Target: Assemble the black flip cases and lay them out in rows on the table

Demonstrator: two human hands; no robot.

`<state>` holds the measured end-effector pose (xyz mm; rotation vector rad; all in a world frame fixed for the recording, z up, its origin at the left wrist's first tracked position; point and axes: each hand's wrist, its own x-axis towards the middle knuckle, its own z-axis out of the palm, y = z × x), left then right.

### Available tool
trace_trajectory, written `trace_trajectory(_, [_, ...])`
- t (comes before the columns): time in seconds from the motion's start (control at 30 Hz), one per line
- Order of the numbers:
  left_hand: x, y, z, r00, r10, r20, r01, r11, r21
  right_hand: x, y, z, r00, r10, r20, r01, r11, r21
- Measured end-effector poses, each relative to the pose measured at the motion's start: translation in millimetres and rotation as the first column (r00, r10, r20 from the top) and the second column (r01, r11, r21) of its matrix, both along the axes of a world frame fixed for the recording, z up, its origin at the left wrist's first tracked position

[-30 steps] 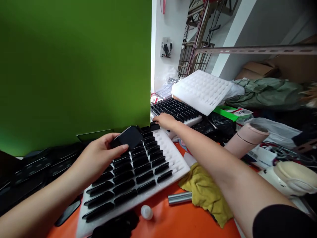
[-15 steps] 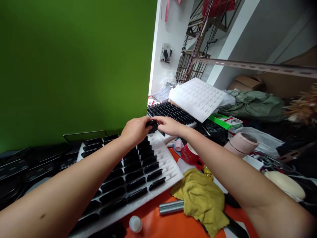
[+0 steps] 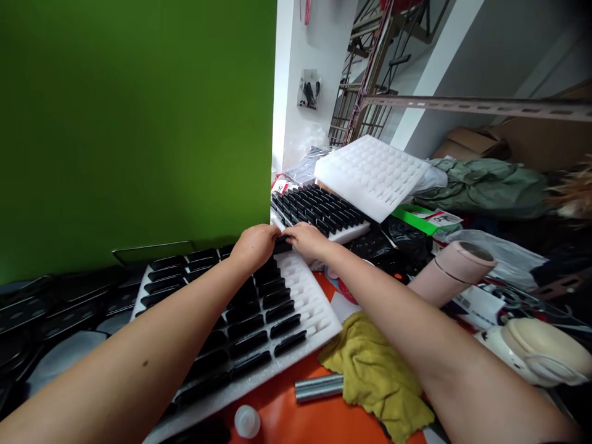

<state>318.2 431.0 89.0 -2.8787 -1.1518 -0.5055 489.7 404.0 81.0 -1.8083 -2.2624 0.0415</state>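
My left hand (image 3: 255, 246) and my right hand (image 3: 308, 239) are closed, meeting over the far edge of the near white foam tray (image 3: 326, 324). Between their fingertips they grip a flat black piece (image 3: 283, 245), mostly hidden by the fingers. The near tray holds several rows of thin black pieces (image 3: 245, 327) standing in slots. Slots along its right side are bare white foam. Beyond my hands, a second foam tray (image 3: 354, 234) carries rows of similar black pieces (image 3: 319, 206).
A white slotted foam sheet (image 3: 370, 172) leans behind the far tray. At right are a yellow cloth (image 3: 379, 370), a metal tube (image 3: 319, 387), a pink tumbler (image 3: 453, 271) and a cream container (image 3: 536, 345). A small translucent bottle (image 3: 247, 422) stands in front. A green panel (image 3: 139, 123) rises at left.
Both hands have come down slightly, with the black piece now lower and more hidden between the fingers. The camera view has shifted a little.
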Motion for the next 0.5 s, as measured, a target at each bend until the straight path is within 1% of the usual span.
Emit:
trace_trajectory(0.13, [3.8,-4.9,-8.6,0.995,-0.078,-0.064,0.077,0.997,-0.018,-10.0,-6.8,-11.4,0.995,-0.068,0.074,0.065,0.997,0.045])
trace_trajectory(0.2, [7.6,-9.3,-8.7,0.993,-0.094,-0.074,0.093,0.996,-0.013,-14.7,-10.7,-11.8,0.989,-0.111,0.099,0.103,0.991,0.082])
trace_trajectory(0.27, [9.1,-15.4,-2.6,0.993,-0.093,-0.066,0.093,0.996,-0.003,-17.6,-15.9,-5.8,0.983,-0.143,0.112,0.129,0.984,0.119])
trace_trajectory(0.33, [1.6,-24.8,10.6,0.995,-0.086,-0.041,0.087,0.996,0.005,-19.7,-27.9,5.5,0.98,-0.169,0.101,0.153,0.977,0.148])
trace_trajectory(0.4, [-21.6,-38.8,28.5,0.998,-0.063,0.002,0.063,0.998,0.007,-24.0,-52.7,17.1,0.98,-0.192,0.059,0.18,0.969,0.169])
trace_trajectory(0.47, [-61.9,-57.4,46.3,0.999,-0.012,0.043,0.012,1.0,-0.012,-34.2,-91.5,23.8,0.983,-0.184,-0.024,0.185,0.964,0.189])
trace_trajectory(0.5, [-87.1,-68.7,53.5,0.998,0.026,0.054,-0.024,0.999,-0.033,-42.3,-115.2,24.5,0.981,-0.13,-0.143,0.161,0.959,0.235])
